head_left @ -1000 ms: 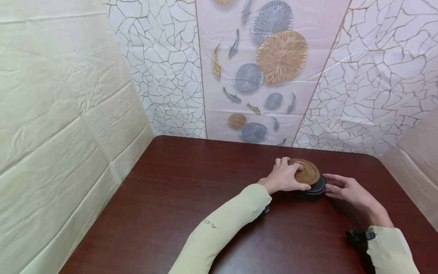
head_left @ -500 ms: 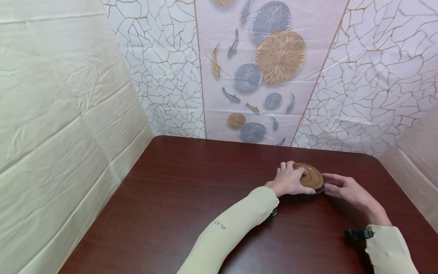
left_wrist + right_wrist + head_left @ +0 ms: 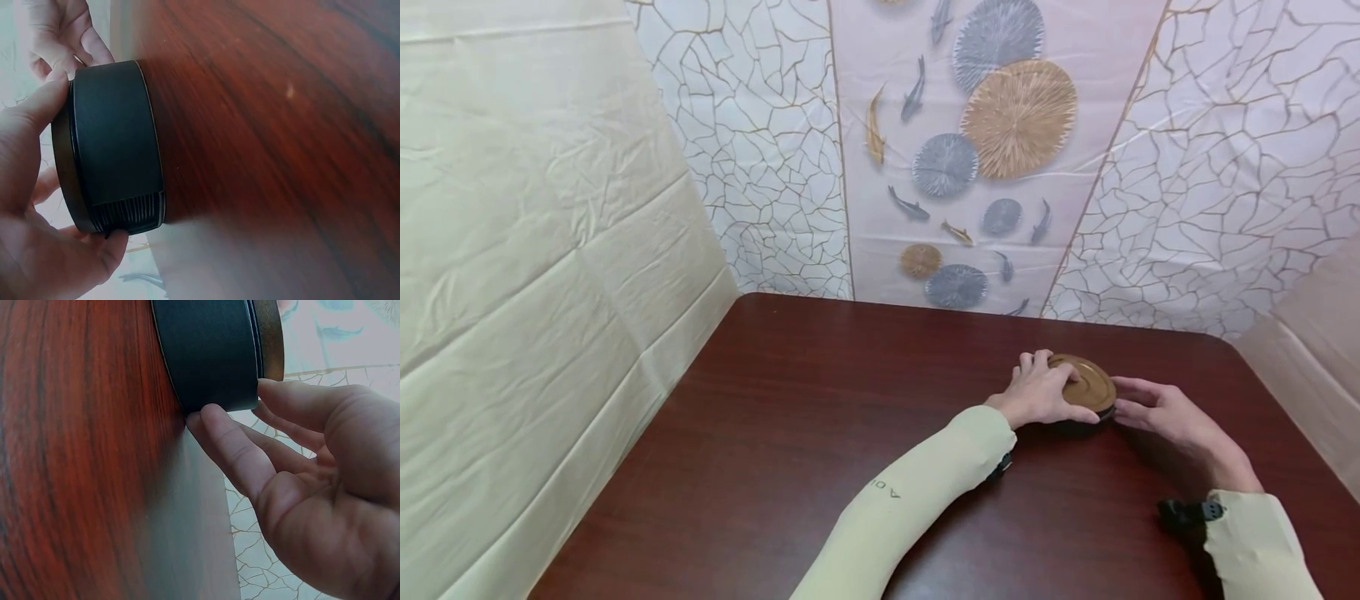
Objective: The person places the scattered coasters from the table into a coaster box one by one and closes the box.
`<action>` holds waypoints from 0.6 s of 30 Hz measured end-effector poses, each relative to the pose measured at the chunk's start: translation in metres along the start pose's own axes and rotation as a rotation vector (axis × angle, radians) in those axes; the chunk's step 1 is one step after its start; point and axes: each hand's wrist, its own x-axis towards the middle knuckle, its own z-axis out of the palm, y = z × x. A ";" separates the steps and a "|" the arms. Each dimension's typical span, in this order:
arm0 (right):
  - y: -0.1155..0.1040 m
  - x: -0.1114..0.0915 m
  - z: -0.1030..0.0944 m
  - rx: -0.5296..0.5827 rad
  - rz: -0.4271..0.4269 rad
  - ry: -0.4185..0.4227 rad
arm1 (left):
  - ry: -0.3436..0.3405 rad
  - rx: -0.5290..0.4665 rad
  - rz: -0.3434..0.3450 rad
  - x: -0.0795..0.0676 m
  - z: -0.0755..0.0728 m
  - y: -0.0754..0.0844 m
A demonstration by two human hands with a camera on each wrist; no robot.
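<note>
A round dark container [image 3: 115, 131] with a ribbed patch on its side stands upright on the table. Its brown lid [image 3: 1086, 385], ringed with circular ridges, sits over the top. My left hand [image 3: 1041, 398] grips the lid from the left, thumb on the near edge and fingers around the far edge, one finger bent over the top. Opposite it, my right hand [image 3: 1168, 410] touches the container's right side with fairly straight fingertips [image 3: 214, 415]. In the right wrist view another fingertip meets the edge just below the lid. The container's inside is hidden.
The dark red wooden table [image 3: 820, 400] stretches to the left and front of the hands. Patterned cloth [image 3: 775, 167] hangs behind its far edge, and pale cloth walls [image 3: 550, 250] flank both sides. Each wrist wears a small black camera [image 3: 1183, 512].
The lid, which was tilted and offset to the left over the dark container, has come down onto it with my left hand moving right. My right hand has stayed nearly still.
</note>
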 end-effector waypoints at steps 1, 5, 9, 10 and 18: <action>0.000 0.000 0.000 -0.002 0.000 0.001 | -0.001 -0.005 0.000 0.000 0.000 0.000; 0.000 0.001 0.001 -0.003 -0.006 -0.007 | -0.018 -0.046 0.006 -0.002 0.000 -0.005; 0.000 0.000 0.002 0.007 -0.001 -0.005 | -0.035 -0.112 0.036 -0.006 -0.003 -0.016; 0.000 0.000 0.003 0.010 0.003 -0.003 | -0.037 -0.127 0.047 -0.007 -0.004 -0.019; -0.006 -0.005 -0.003 -0.006 0.005 -0.031 | -0.047 -0.181 0.110 -0.016 -0.026 -0.053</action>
